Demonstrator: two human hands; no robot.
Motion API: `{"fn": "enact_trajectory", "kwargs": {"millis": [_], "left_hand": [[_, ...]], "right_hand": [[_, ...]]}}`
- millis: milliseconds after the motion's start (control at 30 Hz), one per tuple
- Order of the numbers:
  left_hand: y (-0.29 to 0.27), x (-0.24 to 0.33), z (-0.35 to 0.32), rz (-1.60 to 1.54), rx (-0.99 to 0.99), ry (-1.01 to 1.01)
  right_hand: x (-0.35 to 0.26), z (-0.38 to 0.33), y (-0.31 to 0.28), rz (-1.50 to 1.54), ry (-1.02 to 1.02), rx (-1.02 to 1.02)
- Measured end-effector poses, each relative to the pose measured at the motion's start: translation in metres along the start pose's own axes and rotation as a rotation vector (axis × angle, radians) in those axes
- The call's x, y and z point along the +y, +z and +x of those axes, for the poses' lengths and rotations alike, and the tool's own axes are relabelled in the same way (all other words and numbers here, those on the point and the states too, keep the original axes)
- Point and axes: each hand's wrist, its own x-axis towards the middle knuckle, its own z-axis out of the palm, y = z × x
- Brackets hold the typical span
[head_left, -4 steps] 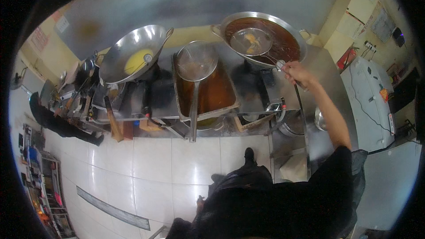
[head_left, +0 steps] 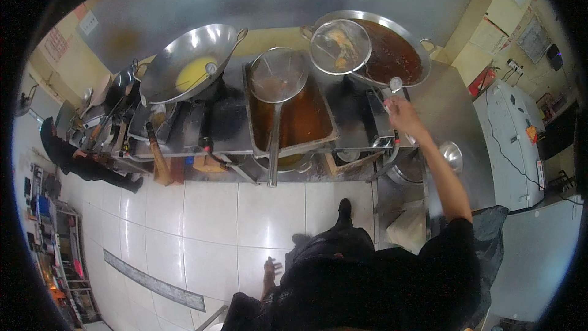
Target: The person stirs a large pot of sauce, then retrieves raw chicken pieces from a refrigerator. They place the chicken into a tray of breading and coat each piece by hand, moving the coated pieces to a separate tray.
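Observation:
My right hand (head_left: pixel 401 114) is closed round the handle of a wire-mesh skimmer (head_left: pixel 358 34). A few golden fried pieces (head_left: pixel 342 49) lie in its mesh. The skimmer is over the left rim of a large metal wok (head_left: pixel 409 26) filled with dark brown oil (head_left: pixel 398 55). A round dial thermometer (head_left: pixel 395 84) shows just beyond my right hand. My left hand (head_left: pixel 270 270) hangs low at my side above the floor, fingers apart and holding nothing.
Left of the wok, a second skimmer (head_left: pixel 278 79) rests across a rectangular tray (head_left: pixel 331 142) of brownish liquid. Another wok (head_left: pixel 162 76) holds yellow oil and a dial thermometer (head_left: pixel 211 68). A person in dark clothes (head_left: pixel 86 162) stands at far left. A white chest (head_left: pixel 511 141) is at right.
My right hand has drawn the skimmer leftward and up from over the dark oil to the wok's left rim. My left hand has moved out a little from my body, with its fingers now visible.

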Motion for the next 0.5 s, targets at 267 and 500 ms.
{"fn": "enact_trajectory", "kwargs": {"millis": [267,500], "left_hand": [[-0.011,0.078,0.012,0.007,0.099,0.139],[-0.003,0.052,0.031,-0.089,0.091,0.050]], "right_hand": [[-0.075,-0.113,0.123,-0.739,-0.232,-0.269],[-0.070,-0.108,0.122,-0.699,-0.188,-0.268]]}}
